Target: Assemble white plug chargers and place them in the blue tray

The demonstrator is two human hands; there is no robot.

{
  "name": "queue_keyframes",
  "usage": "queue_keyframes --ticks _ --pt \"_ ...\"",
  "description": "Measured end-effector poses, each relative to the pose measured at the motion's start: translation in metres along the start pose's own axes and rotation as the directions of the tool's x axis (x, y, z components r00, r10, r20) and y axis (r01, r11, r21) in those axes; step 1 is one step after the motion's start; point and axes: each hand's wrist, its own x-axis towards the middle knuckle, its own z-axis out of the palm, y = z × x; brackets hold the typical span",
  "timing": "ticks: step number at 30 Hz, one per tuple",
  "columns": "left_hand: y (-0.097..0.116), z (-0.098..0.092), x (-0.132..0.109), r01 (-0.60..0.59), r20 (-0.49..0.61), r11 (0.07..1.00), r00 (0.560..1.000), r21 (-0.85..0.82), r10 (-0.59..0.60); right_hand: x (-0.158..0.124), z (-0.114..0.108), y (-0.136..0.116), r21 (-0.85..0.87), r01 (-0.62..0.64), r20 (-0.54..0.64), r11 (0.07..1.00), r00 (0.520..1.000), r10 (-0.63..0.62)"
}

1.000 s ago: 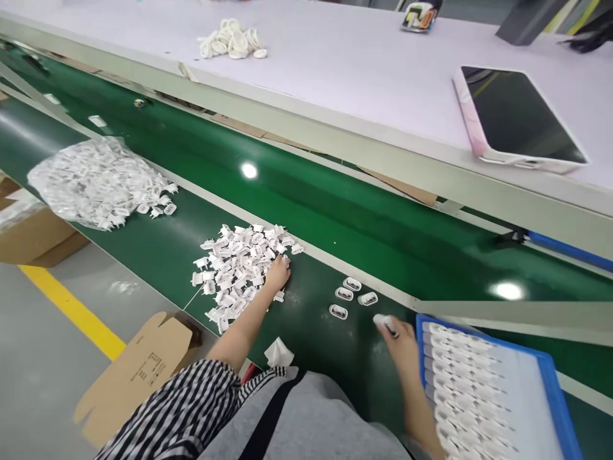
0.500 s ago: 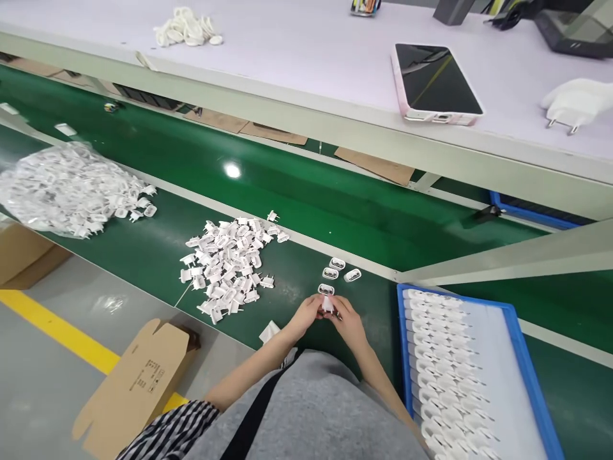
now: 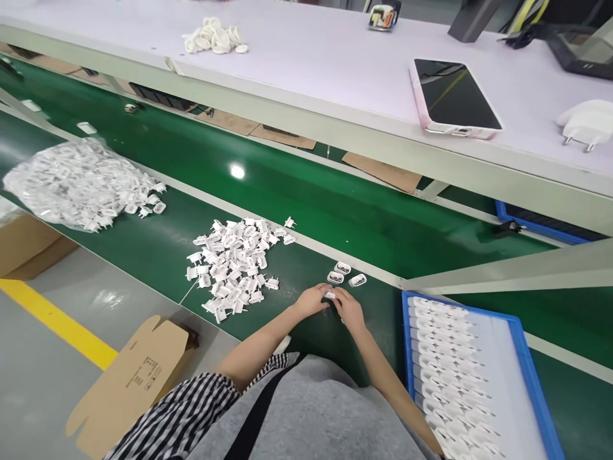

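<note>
Green bench (image 3: 167, 233) runs slantwise under a pale shelf (image 3: 311, 57), with a green belt (image 3: 297, 191) between them; taking the hands as the clock's centre, at ten o'clock lies a clear bag (image 3: 76, 182) of white parts, some loose at its right edge, probably parked farther off as a reserve; below it, towards half past eight, a flattish brown carton (image 3: 129, 383) sits over the floor. Nearer, at half past nine, plugs (image 3: 234, 262) lie heaped with their pins pointing every way, seemingly kept within the left arm's easy reach.

At the centre, the left hand (image 3: 311, 301) has its fingertips closed on the left side of a small white piece (image 3: 330, 294); the right hand (image 3: 351, 310) pinches it from the other side, so it sits low over the bench between both, perhaps for steadiness; fingers cover most of it, and its exact facing I cannot tell. Just beyond, about one o'clock, three shells (image 3: 342, 268) rest with their openings showing, likely so the insides can be seen; a phone (image 3: 457, 96) lies on the shelf, also towards one; at four o'clock a blue-rimmed tray (image 3: 529, 377) holds adapters (image 3: 453, 377) in tight rows, probably to save space.
</note>
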Motion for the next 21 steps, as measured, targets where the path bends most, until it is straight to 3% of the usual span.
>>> queue_keyframes --ticks 7,12,16,21 --pt "0.009 0.005 0.006 0.076 0.018 0.983 0.997 0.164 -0.080 0.007 -0.003 -0.004 -0.079 -0.033 0.132 0.996 0.990 0.043" --pt "0.022 -0.010 0.020 0.130 0.188 0.946 0.963 0.296 -0.191 0.023 -0.015 -0.005 -0.172 0.003 0.300 0.985 0.953 0.050" --pt "0.019 -0.014 0.032 0.155 0.247 0.955 0.944 0.252 -0.219 0.032 -0.021 -0.008 -0.249 0.021 0.379 0.968 0.922 0.077" --pt "0.014 -0.003 0.031 0.217 0.197 0.965 0.950 0.148 -0.244 0.033 -0.025 -0.009 -0.252 0.045 0.392 0.967 0.918 0.060"
